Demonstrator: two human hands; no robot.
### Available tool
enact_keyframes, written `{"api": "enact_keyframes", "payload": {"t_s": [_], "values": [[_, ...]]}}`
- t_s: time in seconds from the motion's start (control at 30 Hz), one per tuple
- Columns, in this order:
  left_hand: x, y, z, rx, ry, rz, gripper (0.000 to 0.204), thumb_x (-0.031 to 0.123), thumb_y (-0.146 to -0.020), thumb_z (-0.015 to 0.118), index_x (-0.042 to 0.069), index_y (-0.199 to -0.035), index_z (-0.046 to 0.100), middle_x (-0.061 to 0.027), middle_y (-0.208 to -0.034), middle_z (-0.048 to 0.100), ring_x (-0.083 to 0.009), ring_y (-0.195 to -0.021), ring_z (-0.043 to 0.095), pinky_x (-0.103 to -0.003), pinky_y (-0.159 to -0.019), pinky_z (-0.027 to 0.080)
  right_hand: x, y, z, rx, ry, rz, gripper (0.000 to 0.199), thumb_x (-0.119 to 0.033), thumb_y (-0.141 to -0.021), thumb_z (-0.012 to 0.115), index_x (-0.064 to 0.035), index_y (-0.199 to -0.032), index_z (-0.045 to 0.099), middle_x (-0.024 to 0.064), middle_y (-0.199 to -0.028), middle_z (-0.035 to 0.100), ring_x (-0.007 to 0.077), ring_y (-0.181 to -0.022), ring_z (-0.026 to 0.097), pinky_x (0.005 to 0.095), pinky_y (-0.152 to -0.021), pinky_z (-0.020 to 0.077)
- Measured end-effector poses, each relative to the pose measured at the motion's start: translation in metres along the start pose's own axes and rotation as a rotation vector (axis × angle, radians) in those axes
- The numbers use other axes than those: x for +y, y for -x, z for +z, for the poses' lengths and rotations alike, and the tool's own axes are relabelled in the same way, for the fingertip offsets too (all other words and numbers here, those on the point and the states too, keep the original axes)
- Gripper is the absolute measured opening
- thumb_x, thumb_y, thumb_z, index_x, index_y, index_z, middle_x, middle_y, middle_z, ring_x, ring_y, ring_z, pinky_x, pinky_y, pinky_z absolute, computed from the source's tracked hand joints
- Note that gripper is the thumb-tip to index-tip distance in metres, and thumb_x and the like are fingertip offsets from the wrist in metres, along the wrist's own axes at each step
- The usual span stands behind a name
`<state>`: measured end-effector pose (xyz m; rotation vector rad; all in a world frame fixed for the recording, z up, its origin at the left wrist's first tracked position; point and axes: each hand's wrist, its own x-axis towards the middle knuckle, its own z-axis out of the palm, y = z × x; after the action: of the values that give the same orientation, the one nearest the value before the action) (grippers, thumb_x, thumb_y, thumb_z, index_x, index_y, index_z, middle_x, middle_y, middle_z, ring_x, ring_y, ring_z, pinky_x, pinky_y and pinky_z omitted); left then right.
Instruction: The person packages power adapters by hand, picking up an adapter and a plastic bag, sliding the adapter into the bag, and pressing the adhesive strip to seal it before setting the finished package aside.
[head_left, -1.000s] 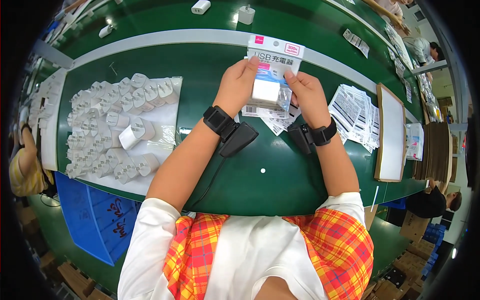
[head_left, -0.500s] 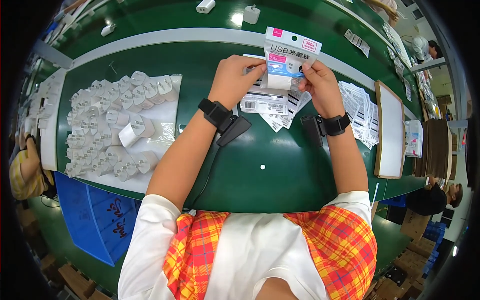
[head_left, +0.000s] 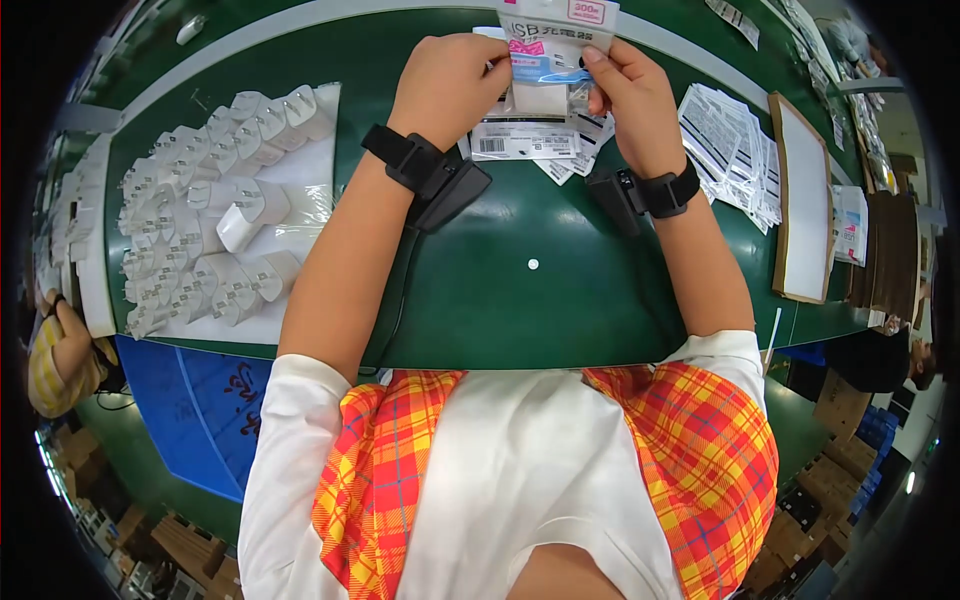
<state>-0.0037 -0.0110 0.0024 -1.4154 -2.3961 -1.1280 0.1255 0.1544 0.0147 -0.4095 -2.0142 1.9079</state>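
A clear-and-white printed pouch [head_left: 550, 65] with pink and blue areas is held upright at the top of the view, its upper edge cut off by the frame. A white block, apparently a plug charger [head_left: 542, 98], shows in its lower part. My left hand [head_left: 448, 88] is closed at the pouch's left edge, fingertips partly hidden. On the opposite edge, my right hand [head_left: 638, 105] pinches the pouch between thumb and fingers. Just below and behind the pouch lie printed packages [head_left: 515, 140] with barcodes, overlapping on the green table [head_left: 470, 310].
Several white plug chargers [head_left: 225, 150] stand in rows on a white sheet [head_left: 310, 160] at left. Fanned printed packages [head_left: 725, 140] and a shallow cardboard tray [head_left: 803, 200] lie at right. A small white disc [head_left: 533, 264] sits mid-table. A blue crate [head_left: 190, 410] is below the left edge.
The whole view has shifted, so table, hands and pouch appear higher in the picture. The pouch's top is now cut off. Both hands keep hold of it.
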Motion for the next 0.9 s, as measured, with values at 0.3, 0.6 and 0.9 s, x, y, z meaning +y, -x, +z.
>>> {"api": "enact_keyframes", "payload": {"t_s": [0.3, 0.6, 0.9], "values": [[0.005, 0.003, -0.006, -0.077, 0.421, -0.147, 0.02, 0.021, -0.081, 0.066, 0.005, -0.091, 0.073, -0.0128, -0.08, 0.069, -0.0234, -0.07, 0.064, -0.031, -0.067, 0.051, -0.005, 0.007, -0.011, 0.067, -0.146, 0.044, 0.029, -0.02, -0.098, 0.058, -0.0006, -0.119, 0.062, -0.0015, -0.088, 0.061, 0.0059, -0.061, 0.049, 0.0192, -0.058, 0.0414], [0.012, 0.001, 0.004, 0.062, 0.786, -0.28, 0.029, 0.024, -0.091, 0.064, -0.001, -0.102, 0.07, -0.0075, -0.088, 0.071, -0.0135, -0.078, 0.064, -0.027, -0.074, 0.05, -0.004, 0.007, -0.008, 0.154, -0.262, 0.043, 0.028, -0.019, -0.098, 0.058, 0.0005, -0.117, 0.062, -0.0008, -0.088, 0.061, 0.0058, -0.059, 0.047, 0.0192, -0.055, 0.039], [0.003, -0.005, 0.02, 0.001, 1.119, -0.34, 0.024, 0.021, -0.094, 0.062, 0.002, -0.106, 0.071, -0.0067, -0.098, 0.071, -0.0129, -0.095, 0.06, -0.03, -0.087, 0.044, 0.002, -0.009, -0.029, -0.02, 0.019, 0.052, 0.023, -0.014, -0.097, 0.056, 0.0005, -0.113, 0.065, 0.001, -0.093, 0.065, 0.01, -0.073, 0.06, 0.023, -0.068, 0.0502]]}}
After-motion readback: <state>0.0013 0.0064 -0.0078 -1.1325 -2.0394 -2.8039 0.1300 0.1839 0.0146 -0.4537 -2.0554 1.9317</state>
